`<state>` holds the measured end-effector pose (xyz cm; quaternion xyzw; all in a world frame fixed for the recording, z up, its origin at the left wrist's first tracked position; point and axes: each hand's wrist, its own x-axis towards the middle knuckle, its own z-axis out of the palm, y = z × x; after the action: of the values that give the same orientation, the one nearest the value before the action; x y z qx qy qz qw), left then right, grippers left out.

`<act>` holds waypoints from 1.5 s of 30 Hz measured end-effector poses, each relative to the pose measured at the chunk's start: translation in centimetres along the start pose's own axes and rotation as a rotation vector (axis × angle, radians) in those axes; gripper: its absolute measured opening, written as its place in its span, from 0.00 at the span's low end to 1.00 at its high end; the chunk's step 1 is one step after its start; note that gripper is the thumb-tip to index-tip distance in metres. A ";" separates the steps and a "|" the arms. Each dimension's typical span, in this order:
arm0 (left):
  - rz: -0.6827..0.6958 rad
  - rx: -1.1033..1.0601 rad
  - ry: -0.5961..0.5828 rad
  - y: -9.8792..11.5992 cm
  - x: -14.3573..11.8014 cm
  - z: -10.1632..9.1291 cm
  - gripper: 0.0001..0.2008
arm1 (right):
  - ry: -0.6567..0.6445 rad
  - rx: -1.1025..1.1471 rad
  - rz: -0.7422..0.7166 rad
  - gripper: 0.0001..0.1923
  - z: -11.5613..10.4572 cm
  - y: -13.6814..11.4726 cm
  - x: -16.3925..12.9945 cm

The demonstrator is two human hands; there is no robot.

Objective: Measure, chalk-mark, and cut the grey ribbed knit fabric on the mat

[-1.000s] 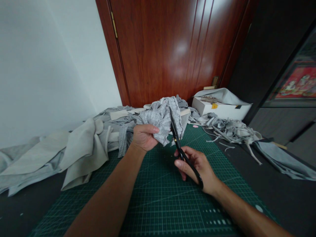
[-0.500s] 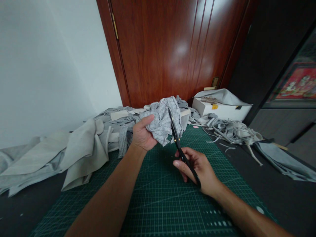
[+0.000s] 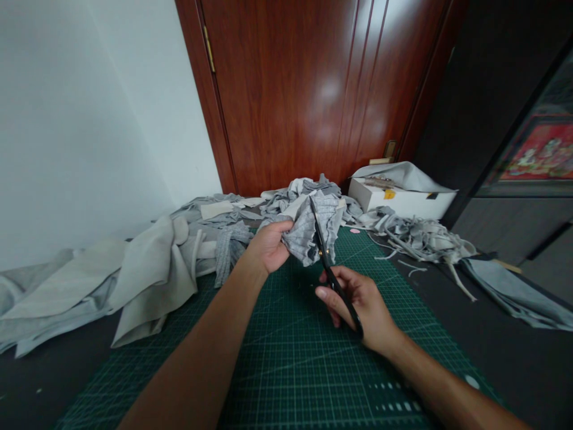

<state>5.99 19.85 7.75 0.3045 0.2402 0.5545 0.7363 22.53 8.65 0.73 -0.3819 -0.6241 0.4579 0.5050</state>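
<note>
Cloth (image 3: 308, 234) lowered | scissors (image 3: 333, 276) point up-away | both hands' fingers gripping.

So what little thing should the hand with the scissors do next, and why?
Probably squeeze the black scissors closed a little. The right hand has the blades partway into the bunched grey ribbed fabric, which the left hand holds up above the green gridded cutting mat.

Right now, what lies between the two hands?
In the head view, scissors run from the right hand up into the grey cloth held by the left hand, above green mat.
</note>
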 end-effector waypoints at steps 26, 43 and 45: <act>0.311 -0.122 -0.040 1.1 -0.9 0.8 0.13 | -0.124 -0.014 0.038 0.21 0.7 1.1 -0.3; 0.463 0.023 -0.109 0.5 -2.6 2.3 0.26 | -0.165 0.070 0.033 0.23 0.5 1.1 -0.4; 0.483 0.020 -0.104 0.3 -2.6 2.3 0.27 | -0.184 0.076 0.020 0.23 0.5 1.0 -0.4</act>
<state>6.67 16.95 9.59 0.3887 0.1278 0.6954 0.5908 22.16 8.49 -0.38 -0.3249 -0.6463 0.5194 0.4550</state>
